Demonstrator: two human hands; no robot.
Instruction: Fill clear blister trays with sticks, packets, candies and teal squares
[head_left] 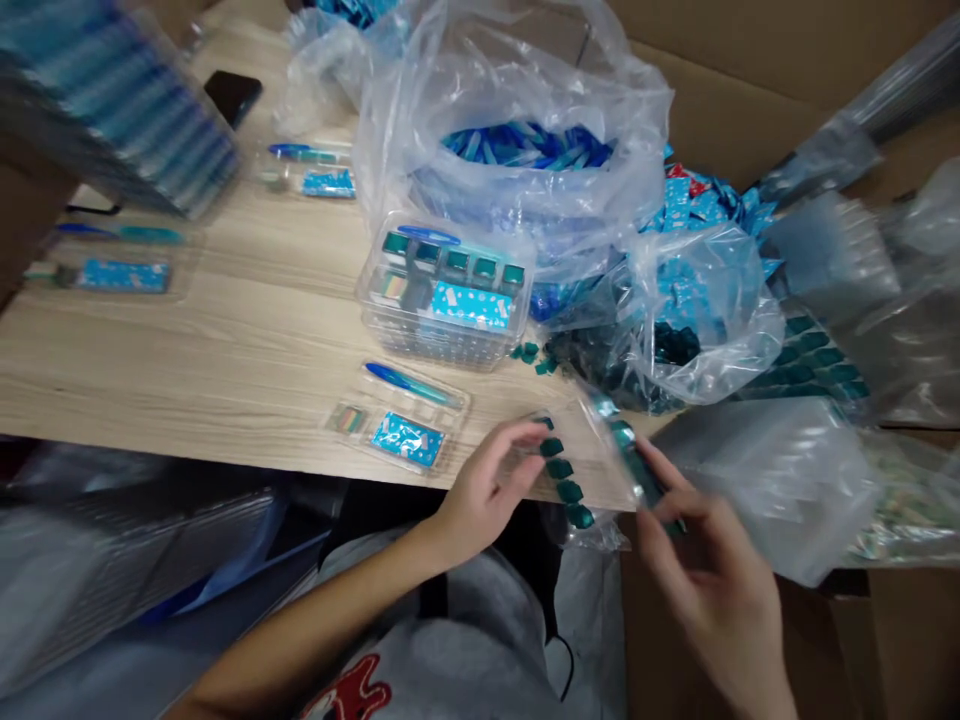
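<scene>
My left hand (pixel 491 485) pinches the near-left edge of a clear plastic tray (pixel 592 455). Along that tray's left side runs a row of dark green gem-like pieces (pixel 560 468). My right hand (pixel 709 565) is closed on a strip of similar green pieces (pixel 637 460) at the tray's right side, blurred by motion. Left of my hands, on the table, lies a clear tray (pixel 457 405) with a blue pen (pixel 412 384), a blue patterned packet (pixel 407 440) and a small striped block (pixel 349 420).
Behind stands a stack of filled clear trays (pixel 446 345). A large bag of blue pens (pixel 517 215) and a bag of green pieces (pixel 675 345) sit at the back right. Loose green bits (pixel 529 352) lie nearby. Stacked trays (pixel 112 110) and a phone (pixel 234 95) are at the left.
</scene>
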